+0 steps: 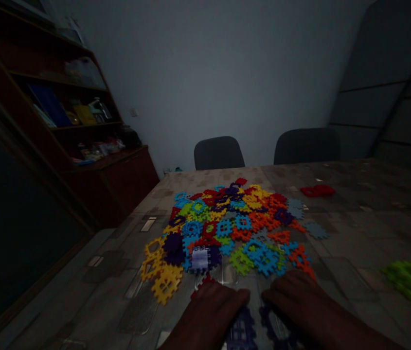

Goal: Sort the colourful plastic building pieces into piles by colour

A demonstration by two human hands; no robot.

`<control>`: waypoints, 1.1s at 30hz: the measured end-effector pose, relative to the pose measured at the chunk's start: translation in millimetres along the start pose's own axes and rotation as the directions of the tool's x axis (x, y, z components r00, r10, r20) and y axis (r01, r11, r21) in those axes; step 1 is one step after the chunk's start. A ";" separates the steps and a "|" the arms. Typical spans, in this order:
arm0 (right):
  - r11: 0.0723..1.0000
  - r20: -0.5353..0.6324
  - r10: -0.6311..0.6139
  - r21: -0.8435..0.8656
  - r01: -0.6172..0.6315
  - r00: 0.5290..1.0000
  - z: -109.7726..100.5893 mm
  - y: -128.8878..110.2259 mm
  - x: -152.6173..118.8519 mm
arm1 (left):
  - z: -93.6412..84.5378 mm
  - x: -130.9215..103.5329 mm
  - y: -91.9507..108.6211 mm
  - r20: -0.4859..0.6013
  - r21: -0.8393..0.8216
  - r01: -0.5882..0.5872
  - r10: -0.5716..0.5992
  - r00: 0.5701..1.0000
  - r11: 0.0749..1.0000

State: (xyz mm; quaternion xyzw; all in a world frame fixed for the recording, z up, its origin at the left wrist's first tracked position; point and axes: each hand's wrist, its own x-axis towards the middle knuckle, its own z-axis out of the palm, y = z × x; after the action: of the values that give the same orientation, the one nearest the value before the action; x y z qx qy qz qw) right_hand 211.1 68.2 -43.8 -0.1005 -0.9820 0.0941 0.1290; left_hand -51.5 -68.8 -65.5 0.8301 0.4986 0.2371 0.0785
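Left hand (218,300), purple piece (243,328) just beside

Dim home-like room, cluttered wooden cabinet (128,181), dark chairs (219,152), patterned table (340,218)

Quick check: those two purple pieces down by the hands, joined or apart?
Apart: a strip of table shows between the left purple piece, by the left hand, and the right purple piece, by the right hand.
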 end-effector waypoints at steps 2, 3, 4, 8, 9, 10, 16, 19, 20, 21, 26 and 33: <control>0.998 0.008 0.045 0.031 -0.046 0.999 -16.4 -7.3 0.3 | -2.1 1.5 0.6 0.044 0.012 0.008 -0.008 0.999 1.000; 0.994 0.015 0.092 0.053 -0.092 0.996 -24.0 -10.6 -0.3 | -3.9 2.7 1.6 0.074 0.020 0.019 -0.020 0.997 1.000; 0.987 0.011 0.138 0.081 -0.139 0.990 -30.1 -13.1 -1.5 | -5.7 4.0 2.9 0.103 0.029 0.034 -0.037 0.994 0.999; 0.955 -0.034 0.248 0.179 -0.238 0.968 -35.6 -5.8 -7.0 | -10.2 7.4 6.5 0.165 0.055 0.085 -0.093 0.982 0.995; 0.949 -0.055 0.267 0.188 -0.252 0.962 -33.6 1.0 -7.2 | -10.2 7.6 6.3 0.172 0.052 0.093 -0.101 0.980 0.994; 0.943 -0.071 0.296 0.184 -0.279 0.953 -31.6 9.6 -6.5 | -9.8 7.5 5.6 0.175 0.045 0.097 -0.103 0.979 0.994; 0.855 -0.167 0.516 0.036 -0.517 0.840 -31.0 77.5 11.4 | -5.2 0.9 -8.0 0.014 -0.039 0.034 -0.034 0.999 0.999; 0.799 -0.157 0.589 -0.033 -0.600 0.793 -33.1 105.8 23.6 | -8.0 -6.2 -12.4 -0.172 -0.019 0.023 -0.026 0.985 1.000; 0.775 -0.147 0.617 -0.061 -0.629 0.773 -33.5 112.5 27.9 | -9.7 -8.4 -12.7 -0.224 0.005 0.049 -0.046 0.973 0.999; 0.749 -0.136 0.644 -0.091 -0.656 0.753 -33.8 117.7 32.5 | -11.6 -10.2 -12.4 -0.263 0.029 0.084 -0.073 0.962 0.996; 0.663 -0.073 0.715 -0.244 -0.708 0.695 -37.6 124.2 55.3 | -22.3 -11.2 -6.0 -0.313 0.059 0.100 -0.077 0.947 0.993; 0.625 -0.049 0.723 -0.379 -0.682 0.689 -50.9 116.2 62.0 | -35.9 -1.3 1.4 -0.340 0.045 0.092 -0.071 0.938 0.995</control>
State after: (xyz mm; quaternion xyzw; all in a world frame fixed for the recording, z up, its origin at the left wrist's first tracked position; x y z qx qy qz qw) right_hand 186.4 201.8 -5.5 -0.4927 -0.8691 -0.0433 0.0074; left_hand -67.8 -74.4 -34.0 0.7576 0.5457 0.3574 -0.0235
